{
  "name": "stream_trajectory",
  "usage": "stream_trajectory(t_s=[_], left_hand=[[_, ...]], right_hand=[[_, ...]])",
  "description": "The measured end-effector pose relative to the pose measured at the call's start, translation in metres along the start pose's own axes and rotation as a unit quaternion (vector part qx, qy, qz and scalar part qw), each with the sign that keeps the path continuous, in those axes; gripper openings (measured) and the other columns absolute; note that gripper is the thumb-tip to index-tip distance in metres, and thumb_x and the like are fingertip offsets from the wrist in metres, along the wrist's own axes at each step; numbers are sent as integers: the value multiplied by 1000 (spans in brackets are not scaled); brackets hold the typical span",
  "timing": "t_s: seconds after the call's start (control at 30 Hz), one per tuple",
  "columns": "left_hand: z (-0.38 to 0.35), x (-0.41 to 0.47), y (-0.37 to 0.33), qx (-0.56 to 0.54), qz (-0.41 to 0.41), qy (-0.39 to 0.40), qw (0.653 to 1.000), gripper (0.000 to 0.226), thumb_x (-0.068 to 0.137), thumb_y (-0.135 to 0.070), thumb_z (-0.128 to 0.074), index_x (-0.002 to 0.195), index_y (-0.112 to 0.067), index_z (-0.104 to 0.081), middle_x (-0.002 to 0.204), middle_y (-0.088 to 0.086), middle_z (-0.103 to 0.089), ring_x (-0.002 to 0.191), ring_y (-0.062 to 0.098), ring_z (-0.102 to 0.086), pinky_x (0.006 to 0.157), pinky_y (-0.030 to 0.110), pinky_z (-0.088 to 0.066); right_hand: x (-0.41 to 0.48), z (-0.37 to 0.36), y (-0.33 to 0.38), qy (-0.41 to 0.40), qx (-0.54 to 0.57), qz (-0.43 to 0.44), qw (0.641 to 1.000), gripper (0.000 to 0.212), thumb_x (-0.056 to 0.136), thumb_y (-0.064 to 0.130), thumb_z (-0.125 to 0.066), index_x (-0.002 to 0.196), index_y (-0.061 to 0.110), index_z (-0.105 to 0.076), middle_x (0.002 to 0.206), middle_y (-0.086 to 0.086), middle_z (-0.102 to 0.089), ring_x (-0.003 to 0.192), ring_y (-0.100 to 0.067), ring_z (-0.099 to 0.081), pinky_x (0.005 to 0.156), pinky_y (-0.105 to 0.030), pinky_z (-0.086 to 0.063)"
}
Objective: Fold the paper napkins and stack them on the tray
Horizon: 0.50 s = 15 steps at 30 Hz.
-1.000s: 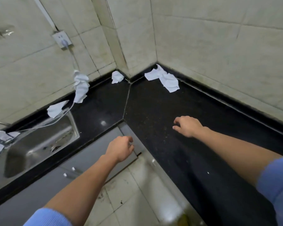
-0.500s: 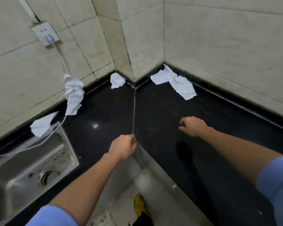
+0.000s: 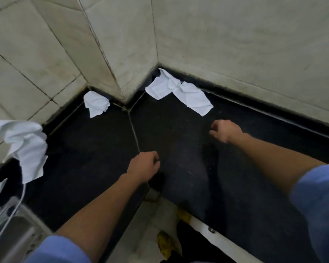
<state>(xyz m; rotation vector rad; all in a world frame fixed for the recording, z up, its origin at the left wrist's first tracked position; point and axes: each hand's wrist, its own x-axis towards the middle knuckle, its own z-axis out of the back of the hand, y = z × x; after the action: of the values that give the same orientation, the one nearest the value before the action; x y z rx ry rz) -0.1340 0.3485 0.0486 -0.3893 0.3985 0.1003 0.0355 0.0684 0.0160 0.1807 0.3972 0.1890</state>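
Over the tabletop seam, left hand (image 3: pixel 143 166): fingers (image 3: pixel 155 161) curling in on themselves, gripping nothing, near the front edge.
Right hand (image 3: pixel 227 130): fingers (image 3: pixel 214 127) hanging loosely bent and slightly apart, holding nothing, reaching just short of the long napkin.
Long napkin (image 3: pixel 180 93): lying twisted at its middle on the black tabletop (image 3: pixel 95 149), against the foot of the tiled wall (image 3: pixel 235 44), beyond the right hand.
Small napkin (image 3: pixel 96 103): lying crumpled at the wall's foot, left of the corner, well apart from both hands.
Draped napkin (image 3: pixel 27 147): hanging crumpled on a white cable (image 3: pixel 17 204) at far left, above the steel sink (image 3: pixel 13 238).
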Motion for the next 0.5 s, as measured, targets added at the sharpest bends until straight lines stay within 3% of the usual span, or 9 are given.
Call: stream_trajectory(t_s=[0.17, 0.27, 0.37, 0.5], left_hand=[[3, 21, 9, 2, 8, -1, 1000, 19, 93, -30, -53, 106, -19, -59, 98, 0, -66, 89, 17, -61, 80, 40, -53], [4, 16, 11, 12, -8, -13, 1000, 19, 92, -30, -52, 106, -19, -60, 98, 0, -66, 89, 19, -61, 77, 36, -52], [3, 9, 12, -9, 1, -21, 1000, 20, 92, -29, -53, 107, -19, -60, 97, -1, -67, 88, 19, -62, 76, 35, -52], [-7, 8, 12, -7, -14, -21, 1000, 18, 92, -28, -54, 106, -19, -61, 96, -1, -67, 86, 18, -62, 72, 33, -51]], right_hand=[[81, 13, 3, -23, 33, -28, 999, 35, 87, 31, -57, 118, 15, -60, 123, -16, -57, 107, -35, -58, 87, -39, -49], [98, 26, 6, -61, 60, -66, 994, 51, 90, 28, -56, 138, 13, -44, 133, -20, -40, 113, -41, -52, 93, -44, -45], [103, 27, 3, -67, 77, -94, 990, 57, 92, 29, -55, 143, 16, -35, 138, -18, -33, 115, -43, -49, 95, -47, -44], [101, 32, 5, -61, 82, -82, 991, 39, 92, 15, -52, 130, 6, -49, 131, -22, -44, 114, -41, -50, 95, -42, -44]])
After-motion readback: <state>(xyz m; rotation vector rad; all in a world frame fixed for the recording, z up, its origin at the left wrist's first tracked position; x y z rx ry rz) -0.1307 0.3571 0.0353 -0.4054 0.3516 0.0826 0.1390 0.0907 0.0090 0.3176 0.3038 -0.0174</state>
